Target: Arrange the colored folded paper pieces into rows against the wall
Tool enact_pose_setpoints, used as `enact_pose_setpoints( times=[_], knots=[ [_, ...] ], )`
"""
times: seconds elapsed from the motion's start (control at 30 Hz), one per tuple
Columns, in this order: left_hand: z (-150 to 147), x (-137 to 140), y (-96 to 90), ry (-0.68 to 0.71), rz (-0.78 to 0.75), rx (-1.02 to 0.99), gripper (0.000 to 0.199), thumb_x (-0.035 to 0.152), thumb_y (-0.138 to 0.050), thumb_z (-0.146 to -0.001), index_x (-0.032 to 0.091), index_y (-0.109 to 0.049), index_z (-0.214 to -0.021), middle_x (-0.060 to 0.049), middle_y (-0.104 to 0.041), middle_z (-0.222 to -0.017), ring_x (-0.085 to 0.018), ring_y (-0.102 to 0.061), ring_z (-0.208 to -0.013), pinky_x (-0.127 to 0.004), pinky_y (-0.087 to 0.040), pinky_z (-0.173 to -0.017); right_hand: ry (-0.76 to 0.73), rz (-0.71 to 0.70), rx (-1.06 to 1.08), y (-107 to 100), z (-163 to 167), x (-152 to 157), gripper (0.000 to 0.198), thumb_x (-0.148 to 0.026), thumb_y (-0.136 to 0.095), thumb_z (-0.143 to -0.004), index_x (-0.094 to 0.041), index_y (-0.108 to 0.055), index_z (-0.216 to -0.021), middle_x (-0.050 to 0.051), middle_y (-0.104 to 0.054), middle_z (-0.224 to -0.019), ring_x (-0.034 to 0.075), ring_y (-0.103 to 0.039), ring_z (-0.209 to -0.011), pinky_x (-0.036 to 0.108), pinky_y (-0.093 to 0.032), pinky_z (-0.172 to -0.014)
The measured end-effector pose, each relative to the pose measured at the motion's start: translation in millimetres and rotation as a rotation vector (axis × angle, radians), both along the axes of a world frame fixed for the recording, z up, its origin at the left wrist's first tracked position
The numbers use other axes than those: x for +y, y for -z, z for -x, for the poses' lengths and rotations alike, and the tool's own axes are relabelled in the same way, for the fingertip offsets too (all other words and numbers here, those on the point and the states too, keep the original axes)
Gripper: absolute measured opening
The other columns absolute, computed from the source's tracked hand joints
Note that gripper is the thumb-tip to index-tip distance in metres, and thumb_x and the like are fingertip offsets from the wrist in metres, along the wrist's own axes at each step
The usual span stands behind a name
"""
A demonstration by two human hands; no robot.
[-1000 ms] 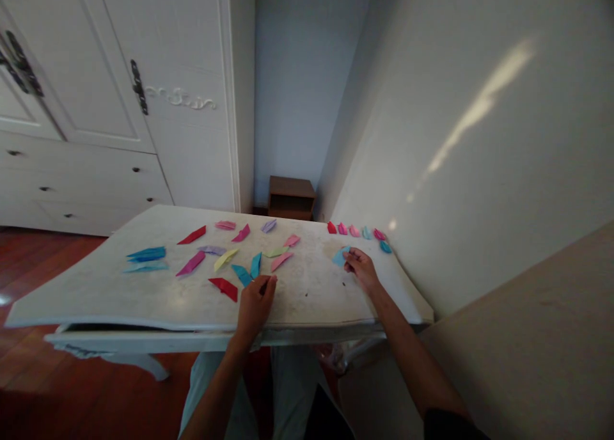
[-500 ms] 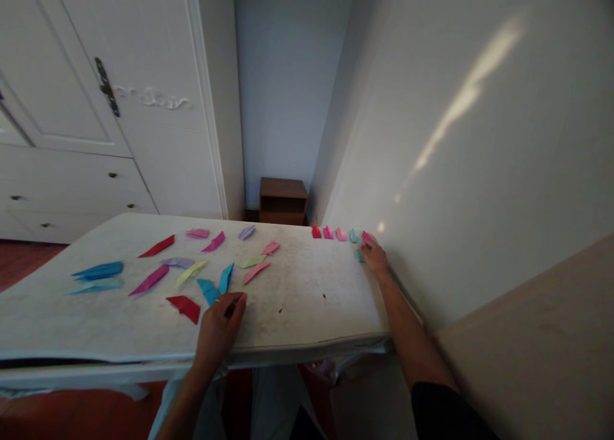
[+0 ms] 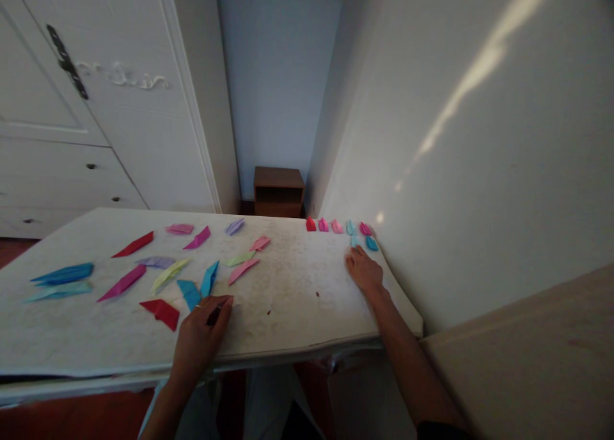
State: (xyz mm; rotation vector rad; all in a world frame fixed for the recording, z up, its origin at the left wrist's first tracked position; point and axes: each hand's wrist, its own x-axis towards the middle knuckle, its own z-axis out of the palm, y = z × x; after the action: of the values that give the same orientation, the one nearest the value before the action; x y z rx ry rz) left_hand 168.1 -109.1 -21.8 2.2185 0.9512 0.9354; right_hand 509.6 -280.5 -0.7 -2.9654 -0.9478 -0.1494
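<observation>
My right hand (image 3: 365,270) has its fingertips on a small light blue folded paper piece (image 3: 354,241) at the table's right side, the fingers drawn together. Beside it lies a blue folded piece (image 3: 371,243). Behind these stand a row of small folded papers: red (image 3: 311,224), pink (image 3: 323,225), light pink (image 3: 337,226), light blue (image 3: 350,227) and magenta (image 3: 365,229). My left hand (image 3: 202,330) rests near the table's front edge, thumb and fingers curled together, with no paper showing in it. Just beyond it lie two blue folded strips (image 3: 210,279).
Scattered over the white table (image 3: 292,286) are several longer folded papers, including a red one (image 3: 160,313), a yellow one (image 3: 171,274) and a dark blue one (image 3: 64,274). A wall (image 3: 460,190) borders the right side. A brown cabinet (image 3: 278,187) stands beyond the far edge.
My right hand has drawn back from the magenta piece to the light blue piece in the nearer row. The blue piece beside it now shows. My view has shifted slightly; my left hand keeps its pose.
</observation>
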Motion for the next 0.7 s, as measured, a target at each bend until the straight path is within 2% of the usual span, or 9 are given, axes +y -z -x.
enact_pose_setpoints(
  times=[0.17,0.33,0.5,0.7],
  knots=[
    [-1,0,1.5,-0.002,-0.013,0.005,0.037,0.053,-0.048,-0.086,0.022,-0.069,-0.087,-0.005,-0.073,-0.088,-0.023,-0.068,-0.080,-0.030,-0.053,-0.076,-0.002,0.002,-0.036,0,1,7,0.039,-0.034,-0.035,-0.097,-0.024,-0.054,-0.129,0.013,-0.041,-0.146,0.021,-0.068,-0.084,0.037,-0.051,-0.071],
    [0,0,3.5,0.000,-0.016,0.016,0.036,0.051,-0.048,-0.087,0.021,-0.069,-0.087,-0.005,-0.072,-0.088,-0.022,-0.067,-0.080,-0.030,-0.052,-0.077,-0.017,-0.067,-0.095,8,7,8,0.041,-0.035,-0.041,-0.096,-0.020,-0.051,-0.133,0.014,-0.040,-0.146,0.021,-0.067,-0.086,0.033,-0.050,-0.068],
    [0,-1,2.4,0.018,-0.004,0.002,0.034,0.048,-0.048,-0.088,0.021,-0.069,-0.087,-0.005,-0.071,-0.086,-0.021,-0.066,-0.078,-0.030,-0.051,-0.075,-0.162,-0.119,-0.076,11,24,13,0.036,-0.034,-0.043,-0.096,-0.021,-0.054,-0.128,0.009,-0.053,-0.131,0.017,-0.066,-0.078,0.027,-0.047,-0.061],
    [-1,-8,-2.2,0.031,0.025,-0.013,0.030,0.039,-0.046,-0.091,0.019,-0.068,-0.086,-0.007,-0.068,-0.083,-0.020,-0.064,-0.076,-0.030,-0.049,-0.071,-0.371,-0.250,-0.018,18,27,9,0.033,-0.029,-0.041,-0.094,-0.020,-0.063,-0.116,0.006,-0.066,-0.110,0.017,-0.065,-0.083,0.026,-0.047,-0.068]
  ],
)
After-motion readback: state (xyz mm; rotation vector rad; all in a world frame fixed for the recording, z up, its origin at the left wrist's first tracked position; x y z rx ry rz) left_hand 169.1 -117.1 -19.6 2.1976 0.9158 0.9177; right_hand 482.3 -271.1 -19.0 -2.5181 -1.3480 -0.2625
